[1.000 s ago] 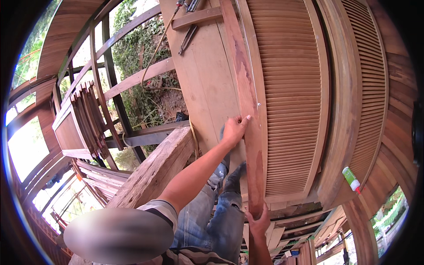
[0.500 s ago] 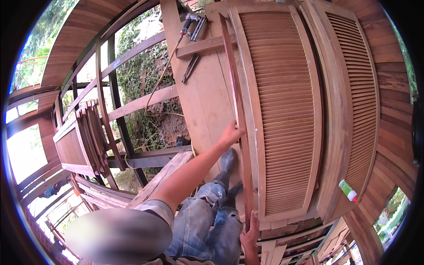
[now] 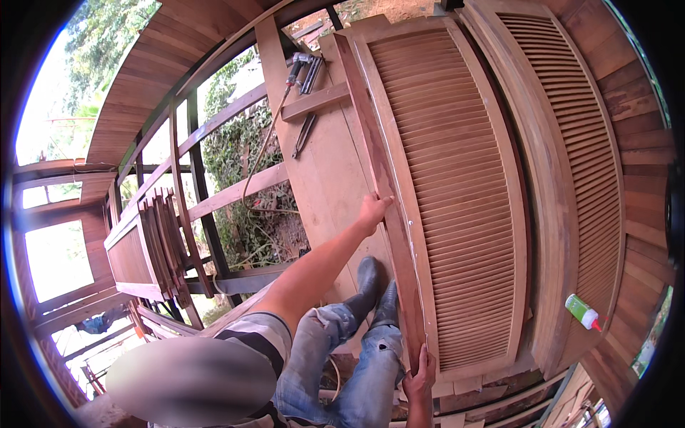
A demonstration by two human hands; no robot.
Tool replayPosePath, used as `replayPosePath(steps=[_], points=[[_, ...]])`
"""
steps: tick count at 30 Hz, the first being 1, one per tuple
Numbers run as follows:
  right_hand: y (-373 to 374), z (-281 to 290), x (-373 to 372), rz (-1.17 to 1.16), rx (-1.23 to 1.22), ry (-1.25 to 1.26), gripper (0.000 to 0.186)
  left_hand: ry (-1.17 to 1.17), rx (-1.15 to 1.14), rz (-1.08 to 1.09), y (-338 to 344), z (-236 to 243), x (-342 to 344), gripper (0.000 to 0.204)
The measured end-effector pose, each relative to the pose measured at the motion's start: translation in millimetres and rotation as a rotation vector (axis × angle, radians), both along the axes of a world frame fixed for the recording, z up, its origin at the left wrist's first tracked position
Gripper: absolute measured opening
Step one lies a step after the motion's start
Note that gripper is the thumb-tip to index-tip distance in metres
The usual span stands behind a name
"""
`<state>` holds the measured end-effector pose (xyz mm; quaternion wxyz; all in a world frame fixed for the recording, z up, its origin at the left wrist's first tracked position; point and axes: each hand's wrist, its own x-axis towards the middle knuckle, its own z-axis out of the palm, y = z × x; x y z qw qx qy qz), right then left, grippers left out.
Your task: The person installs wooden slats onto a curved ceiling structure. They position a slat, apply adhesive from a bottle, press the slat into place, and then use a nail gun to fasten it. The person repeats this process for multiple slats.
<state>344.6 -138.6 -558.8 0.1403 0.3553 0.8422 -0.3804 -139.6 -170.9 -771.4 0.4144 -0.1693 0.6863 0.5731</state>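
Landmark: one louvred panel point(image 3: 464, 200), wooden, its slats set in a frame, lying lengthways in front of me.

Item: wooden strip point(image 3: 365, 135), long, narrow, reddish brown. Runs along the left side of the louvred panel; whether the two touch, I cannot tell.

Item: my left hand point(image 3: 374, 212), left of the louvred panel, about midway along it. Fingers closed on the strip's left edge, no open gap.

Item: my right hand point(image 3: 419, 378), just beyond the louvred panel's near left corner. Closed round the strip toward its near end.

Item: white bead point(image 3: 411, 222), thin, with blobs, along the louvred panel's left margin.

Item: air nailer point(image 3: 307, 71), grey and black, hose point(image 3: 270, 143) attached; left of the louvred panel's far end.

Item: short wooden block point(image 3: 314, 102), left of the louvred panel, nearer me than the nailer.

Item: pincers point(image 3: 305, 135), dark, left of the louvred panel, just beside the block.

Item: second slatted panel point(image 3: 571, 100), right of the louvred panel.

Item: bottle point(image 3: 581, 311), green and white, red tip, lying right of the louvred panel's near end.
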Motion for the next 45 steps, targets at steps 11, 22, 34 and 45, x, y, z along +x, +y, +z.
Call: replayPosePath(steps=[11, 22, 34, 45], points=[[16, -193, 58, -0.015, 0.094, 0.109, 0.079, 0.101, -0.012, -0.035, 28, -77, 6, 0.031], [2, -327, 80, 0.477, 0.581, 0.141, 0.067, 0.314, -0.132, 0.047, 27, -163, 17, 0.043], [-33, -339, 82, 0.345, 0.731, 0.052, 0.061, 0.217, -0.194, -0.090, 24, -186, 2, 0.066], [-90, -356, 61, -0.111, 0.693, -0.128, 0.062, 0.274, -0.011, -0.186, -11, -234, -17, 0.046]])
